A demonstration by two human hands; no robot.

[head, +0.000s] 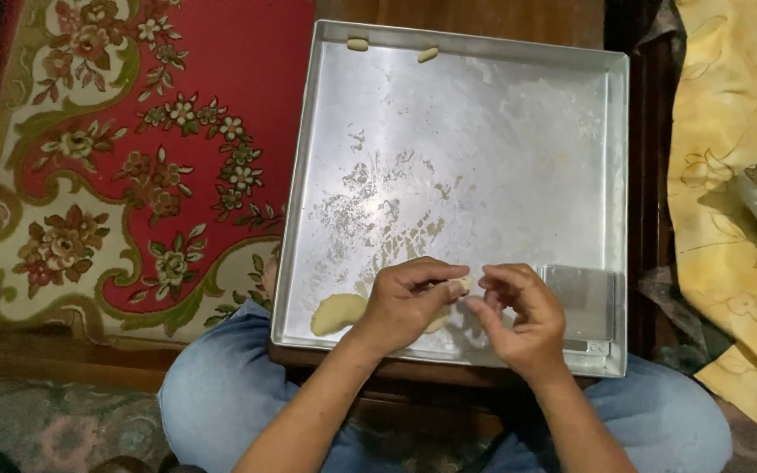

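Note:
A square metal baking tray (484,131) rests on my lap and a low wooden table. My left hand (405,302) and my right hand (523,315) meet over the tray's near edge, fingertips pinching a small piece of pale dough (463,283) between them. A larger lump of the same dough (336,311) lies on the tray under and left of my left hand. Two small shaped dough pieces (358,44) (428,54) sit at the tray's far edge. A flat metal scraper (582,302) lies in the near right corner.
A red floral carpet (133,158) lies to the left. Yellow patterned cloth (729,175) is on the right. My knees in blue jeans (221,385) frame the tray's near side. Flour smears mark the tray's middle.

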